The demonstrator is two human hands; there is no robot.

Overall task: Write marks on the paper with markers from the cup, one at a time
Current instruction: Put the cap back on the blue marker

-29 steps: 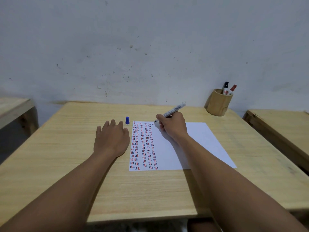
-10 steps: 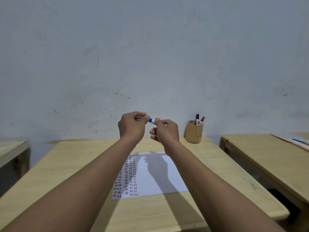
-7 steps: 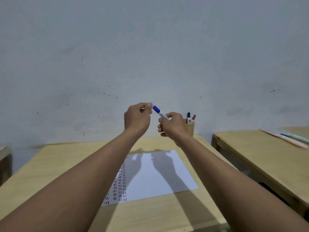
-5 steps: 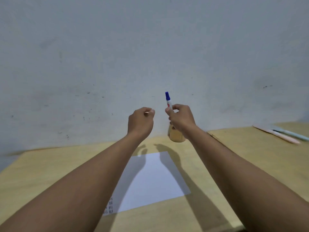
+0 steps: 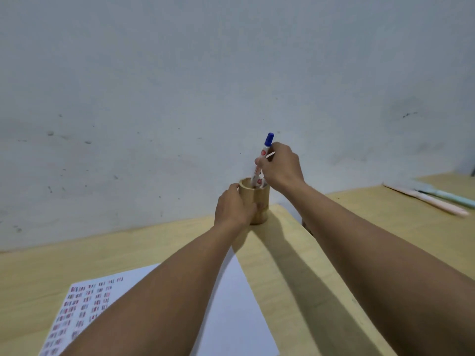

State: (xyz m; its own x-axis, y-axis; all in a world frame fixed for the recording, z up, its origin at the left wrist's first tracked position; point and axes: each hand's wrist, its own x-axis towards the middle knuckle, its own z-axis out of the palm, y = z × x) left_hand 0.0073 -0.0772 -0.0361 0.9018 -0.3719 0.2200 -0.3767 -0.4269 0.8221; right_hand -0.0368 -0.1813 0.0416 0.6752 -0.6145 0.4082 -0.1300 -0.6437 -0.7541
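A round wooden cup [image 5: 260,201] stands at the table's far edge by the wall. My left hand [image 5: 232,208] is wrapped around its left side. My right hand [image 5: 280,167] pinches a white marker with a blue cap [image 5: 262,158], cap up, its lower end inside the cup's mouth. Other markers in the cup are hidden behind my right hand. The white paper [image 5: 231,304] lies nearer to me, with rows of red and blue marks on its left part, partly covered by my left forearm.
The wooden table [image 5: 288,242] ends just right of the cup. A second wooden table [image 5: 385,214] stands to the right with two long pastel objects [image 5: 431,197] on it. A pale wall rises directly behind the cup.
The marker got its blue cap put on with both hands. My right hand then carried it to the cup and lowered it in, while my left hand moved onto the cup's side.
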